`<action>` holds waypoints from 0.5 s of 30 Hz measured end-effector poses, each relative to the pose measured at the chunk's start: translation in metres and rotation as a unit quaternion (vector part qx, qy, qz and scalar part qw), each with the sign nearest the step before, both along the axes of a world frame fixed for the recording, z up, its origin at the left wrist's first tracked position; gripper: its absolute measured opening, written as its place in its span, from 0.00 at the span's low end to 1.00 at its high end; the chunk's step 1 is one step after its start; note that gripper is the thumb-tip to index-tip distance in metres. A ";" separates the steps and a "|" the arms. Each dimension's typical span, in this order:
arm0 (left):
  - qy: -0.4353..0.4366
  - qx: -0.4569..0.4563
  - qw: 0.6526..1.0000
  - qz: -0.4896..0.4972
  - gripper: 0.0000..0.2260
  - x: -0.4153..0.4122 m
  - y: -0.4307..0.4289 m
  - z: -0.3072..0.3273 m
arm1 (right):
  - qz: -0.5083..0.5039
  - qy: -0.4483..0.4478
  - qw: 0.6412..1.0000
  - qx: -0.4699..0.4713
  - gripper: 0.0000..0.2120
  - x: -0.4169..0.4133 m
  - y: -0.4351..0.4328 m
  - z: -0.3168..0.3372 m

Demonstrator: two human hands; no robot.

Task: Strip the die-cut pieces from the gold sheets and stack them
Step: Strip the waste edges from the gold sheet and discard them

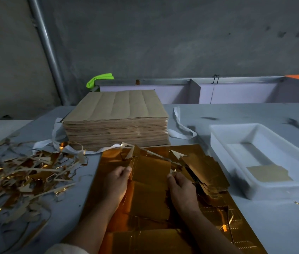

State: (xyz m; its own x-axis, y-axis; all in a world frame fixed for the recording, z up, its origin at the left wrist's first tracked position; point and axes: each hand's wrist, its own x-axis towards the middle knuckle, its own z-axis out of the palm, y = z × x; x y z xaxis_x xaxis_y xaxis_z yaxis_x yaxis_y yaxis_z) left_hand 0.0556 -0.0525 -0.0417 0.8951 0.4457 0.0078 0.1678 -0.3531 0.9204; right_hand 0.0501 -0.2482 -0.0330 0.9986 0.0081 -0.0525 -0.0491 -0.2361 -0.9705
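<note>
2 hands' fingers point(127, 169) pinching gold piece point(149, 178)

Both forearms come in bare from the bottom edge and angle toward each other, a bit of pale sleeve showing at the left elbow. The left hand point(117, 182) is knuckles-up with the fingers curled in and the thumb tip pressed against the index finger, a tight pinch. The right hand point(182, 191) sits just across from it, back of the hand up, fingers bent down and thumb tucked toward the fingertips, pinching too. The wrists are low and fairly straight.
</note>
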 end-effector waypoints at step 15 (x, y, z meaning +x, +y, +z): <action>-0.008 0.049 0.999 -0.006 0.10 -0.002 -0.001 -0.002 | 0.009 -0.003 1.000 0.026 0.07 0.003 -0.001 -0.007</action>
State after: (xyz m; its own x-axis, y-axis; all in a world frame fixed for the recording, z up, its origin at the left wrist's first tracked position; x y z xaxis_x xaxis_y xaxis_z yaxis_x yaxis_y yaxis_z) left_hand 0.0535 -0.0533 -0.0438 0.9000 0.4311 0.0650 0.1488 -0.4439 0.8836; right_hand 0.0536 -0.2490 -0.0402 0.9985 0.0296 -0.0459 -0.0396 -0.1859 -0.9818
